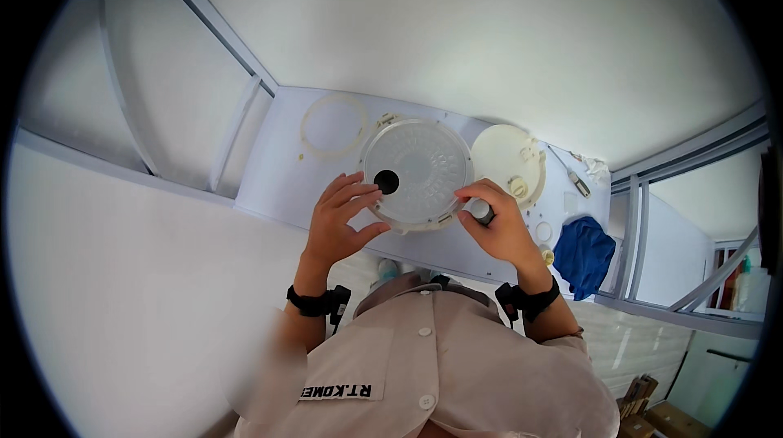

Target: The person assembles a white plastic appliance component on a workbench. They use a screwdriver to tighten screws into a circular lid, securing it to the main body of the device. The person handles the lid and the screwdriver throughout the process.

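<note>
In front of me lies a large round grey housing (424, 165) with a cream rim, raised markings on its face and a dark round hole near its left side. My left hand (336, 214) is open at its left edge, fingers spread, fingertips by the hole. At the lower right edge, my right hand (502, 226) is curled round a small grey cylinder (481, 210) with a paler round end. The forefinger and thumb tips of that hand lie at the housing's rim. Its other fingers are partly hidden.
A cream round cover (497, 148) sits right of the housing, near a screwdriver (580, 183). A thin cream ring (305, 130) lies at the back left. Blue cloth (584, 254) is bunched at the right. White walls and grey frame bars (626, 234) border the table.
</note>
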`<action>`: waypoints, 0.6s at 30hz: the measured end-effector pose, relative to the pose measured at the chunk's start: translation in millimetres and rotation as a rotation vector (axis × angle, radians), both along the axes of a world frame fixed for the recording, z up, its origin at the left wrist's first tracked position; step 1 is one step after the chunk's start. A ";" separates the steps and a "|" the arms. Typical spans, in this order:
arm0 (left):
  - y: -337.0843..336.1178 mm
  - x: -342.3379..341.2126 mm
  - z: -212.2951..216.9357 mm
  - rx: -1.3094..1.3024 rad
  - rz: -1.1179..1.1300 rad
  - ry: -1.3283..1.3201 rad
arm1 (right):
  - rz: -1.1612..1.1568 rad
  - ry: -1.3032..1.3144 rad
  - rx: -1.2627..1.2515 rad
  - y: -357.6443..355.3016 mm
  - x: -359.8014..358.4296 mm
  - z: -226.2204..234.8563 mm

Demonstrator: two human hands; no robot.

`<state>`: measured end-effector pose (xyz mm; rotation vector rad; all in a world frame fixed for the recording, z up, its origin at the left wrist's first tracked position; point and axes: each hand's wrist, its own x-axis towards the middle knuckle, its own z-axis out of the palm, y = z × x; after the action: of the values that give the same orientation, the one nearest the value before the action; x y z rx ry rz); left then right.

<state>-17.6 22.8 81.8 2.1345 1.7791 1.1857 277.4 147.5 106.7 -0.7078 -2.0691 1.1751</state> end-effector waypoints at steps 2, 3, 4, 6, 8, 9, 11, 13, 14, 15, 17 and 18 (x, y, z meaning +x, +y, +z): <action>0.5 6.7 11.1 0.021 -0.005 0.068 | -0.008 0.006 -0.012 0.1 1.6 0.9; 1.4 13.0 19.8 0.034 -0.008 0.098 | -0.013 0.005 -0.017 0.0 3.6 2.5; 4.9 19.8 25.5 0.062 -0.038 0.090 | -0.018 0.014 -0.019 0.4 5.0 3.3; 16.4 35.1 34.8 0.120 -0.102 0.075 | -0.031 0.034 -0.022 1.2 7.8 5.4; 28.4 55.1 38.7 0.150 -0.183 0.033 | -0.083 0.055 -0.025 -0.3 16.3 11.5; 34.7 65.2 39.8 0.167 -0.224 0.014 | -0.110 0.067 -0.024 -0.5 21.4 14.6; 47.9 87.6 40.7 0.140 -0.341 -0.031 | -0.168 0.084 -0.033 0.4 39.0 17.9; 57.1 108.8 37.9 0.100 -0.451 -0.064 | -0.252 0.103 -0.086 -1.6 60.7 21.5; 61.0 118.6 34.1 0.078 -0.502 -0.073 | -0.305 0.116 -0.132 -3.6 71.9 24.7; 64.6 129.0 29.4 0.055 -0.553 -0.082 | -0.359 0.129 -0.178 -5.5 83.6 25.6; 72.6 150.6 20.8 0.040 -0.596 -0.120 | -0.402 0.168 -0.189 -8.0 106.6 23.9; 76.4 161.2 15.7 0.032 -0.614 -0.139 | -0.420 0.188 -0.195 -8.8 117.5 23.4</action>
<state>143.6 99.2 97.5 2.2923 0.9362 1.1476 395.0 138.7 130.1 -1.0238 -1.5667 1.1555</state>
